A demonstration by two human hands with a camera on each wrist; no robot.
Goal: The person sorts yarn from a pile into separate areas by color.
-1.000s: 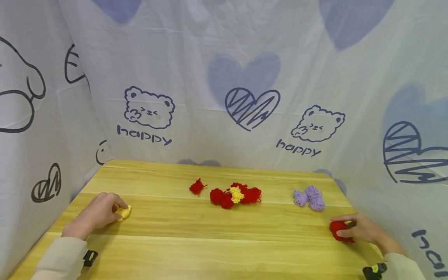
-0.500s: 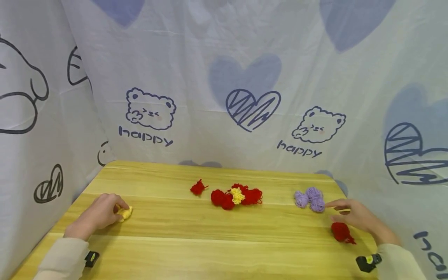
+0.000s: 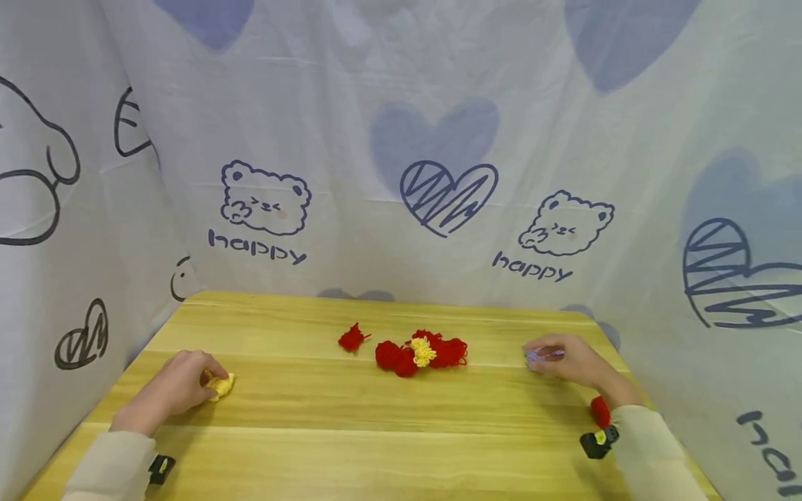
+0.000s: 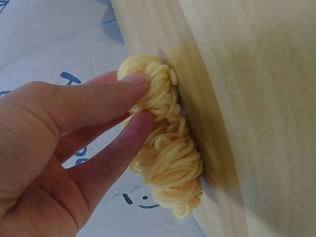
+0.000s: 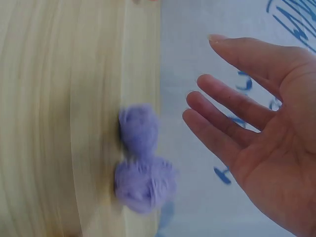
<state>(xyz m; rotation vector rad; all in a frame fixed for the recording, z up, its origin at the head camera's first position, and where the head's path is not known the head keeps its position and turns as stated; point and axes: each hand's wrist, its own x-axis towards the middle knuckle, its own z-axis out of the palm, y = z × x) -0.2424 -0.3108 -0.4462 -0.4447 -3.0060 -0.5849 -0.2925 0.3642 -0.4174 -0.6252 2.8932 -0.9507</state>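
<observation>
At the table's left side, my left hand (image 3: pixel 178 383) pinches a yellow yarn bundle (image 4: pixel 170 153) between thumb and fingers. In the left wrist view the lumpy strands hang beyond the fingertips, close to the tabletop. My right hand (image 3: pixel 573 358) reaches over the lilac yarn balls (image 3: pixel 535 359) on the right side and hides most of them in the head view. The right wrist view has its fingers (image 5: pixel 227 98) spread and relaxed, apart from the lilac yarn (image 5: pixel 143 185). A red yarn ball (image 3: pixel 599 412) lies partly hidden behind the right forearm.
On the wooden table (image 3: pixel 376 452), several red yarn balls (image 3: pixel 396 358) sit in a cluster near the middle, with a small yellow yarn piece (image 3: pixel 423 353) among them. A single red yarn piece (image 3: pixel 352 338) lies to their left. A printed cloth (image 3: pixel 351 229) hangs around the table.
My right hand has let go of the red yarn ball and moved left and away from me, over the lilac yarn balls. The left hand keeps its place with the yellow yarn bundle.
</observation>
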